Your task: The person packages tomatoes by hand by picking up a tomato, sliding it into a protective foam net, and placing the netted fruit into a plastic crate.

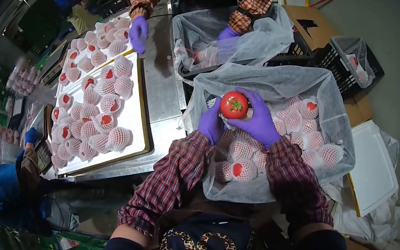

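A red tomato (234, 105) with its green stem end facing up is held between my two purple-gloved hands, above a crate lined with white sheeting (206, 86). My left hand (212, 123) closes on its lower left side. From the right, my right hand (261, 120) wraps it, fingers behind and thumb in front. A bit of white foam netting shows just under the fruit. Below and to the right of my hands, the crate holds several tomatoes in foam nets (293, 120), some with red showing through.
To the left, a white tray (140, 139) full of netted tomatoes (92, 107) lies on a metal table (165, 108). Across from me a co-worker in purple gloves (138, 34) reaches into another lined crate (190, 23). A white foam lid (375, 167) leans at right, below a black crate (351, 60).
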Action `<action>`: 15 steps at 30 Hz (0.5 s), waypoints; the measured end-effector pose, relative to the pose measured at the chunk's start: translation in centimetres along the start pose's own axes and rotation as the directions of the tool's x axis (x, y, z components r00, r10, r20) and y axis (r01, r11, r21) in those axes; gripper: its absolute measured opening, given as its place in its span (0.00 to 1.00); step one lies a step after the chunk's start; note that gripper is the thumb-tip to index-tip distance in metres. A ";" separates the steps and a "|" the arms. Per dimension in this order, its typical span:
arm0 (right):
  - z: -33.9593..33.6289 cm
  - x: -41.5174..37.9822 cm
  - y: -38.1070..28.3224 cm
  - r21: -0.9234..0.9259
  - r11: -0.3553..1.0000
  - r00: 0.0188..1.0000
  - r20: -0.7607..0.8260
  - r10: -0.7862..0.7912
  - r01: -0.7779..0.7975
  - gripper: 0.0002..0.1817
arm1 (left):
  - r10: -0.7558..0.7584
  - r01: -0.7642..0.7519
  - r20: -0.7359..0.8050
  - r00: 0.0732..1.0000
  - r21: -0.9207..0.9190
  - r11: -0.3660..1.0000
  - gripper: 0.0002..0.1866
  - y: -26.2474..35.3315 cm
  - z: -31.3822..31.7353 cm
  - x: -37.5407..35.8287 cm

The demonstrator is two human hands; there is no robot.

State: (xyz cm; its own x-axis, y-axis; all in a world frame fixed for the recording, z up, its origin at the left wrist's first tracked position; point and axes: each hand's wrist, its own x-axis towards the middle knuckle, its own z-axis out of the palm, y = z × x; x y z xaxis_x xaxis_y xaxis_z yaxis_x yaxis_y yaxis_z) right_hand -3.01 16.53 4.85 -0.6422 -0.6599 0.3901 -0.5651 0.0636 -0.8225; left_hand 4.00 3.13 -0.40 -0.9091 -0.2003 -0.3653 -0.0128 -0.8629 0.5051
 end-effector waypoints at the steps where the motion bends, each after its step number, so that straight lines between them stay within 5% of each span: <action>1: 0.1 0.0 0.2 0.086 0.993 0.997 -0.017 0.079 -0.078 0.33 | -0.004 0.004 -0.038 0.999 0.012 1.000 0.23 -0.1 -0.3 0.3; 3: 0.2 0.0 1.1 0.255 0.941 0.971 -0.037 0.238 -0.221 0.29 | -0.012 0.016 -0.107 0.994 0.040 0.999 0.24 -0.4 -1.2 1.3; 6: -0.8 0.3 2.4 0.550 0.649 0.805 0.077 0.588 -0.526 0.32 | 0.015 -0.012 -0.136 0.991 0.023 1.000 0.24 -0.7 -1.9 2.3; 8: -0.9 0.2 2.2 0.471 0.673 0.784 0.068 0.617 -0.570 0.34 | 0.016 0.012 -0.146 0.989 0.190 0.982 0.25 -0.1 -0.8 1.8; 11: -0.9 0.0 2.8 0.356 0.724 0.785 0.047 0.618 -0.591 0.34 | 0.059 -0.092 0.096 0.994 0.395 0.914 0.25 0.1 1.7 -0.8; 15: -0.7 0.0 3.0 0.363 0.776 0.828 -0.022 0.561 -0.516 0.29 | 0.011 -0.046 0.199 0.980 0.169 0.985 0.25 0.3 1.4 -0.8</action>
State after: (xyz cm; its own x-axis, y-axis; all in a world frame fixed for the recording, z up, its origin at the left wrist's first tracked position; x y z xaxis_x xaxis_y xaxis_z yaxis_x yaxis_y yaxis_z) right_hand -5.08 17.20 2.67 -0.8596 -0.4943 -0.1295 0.0812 0.1179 -0.9897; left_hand 4.10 3.65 1.11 -0.9738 -0.1138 -0.1968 -0.0415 -0.7621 0.6461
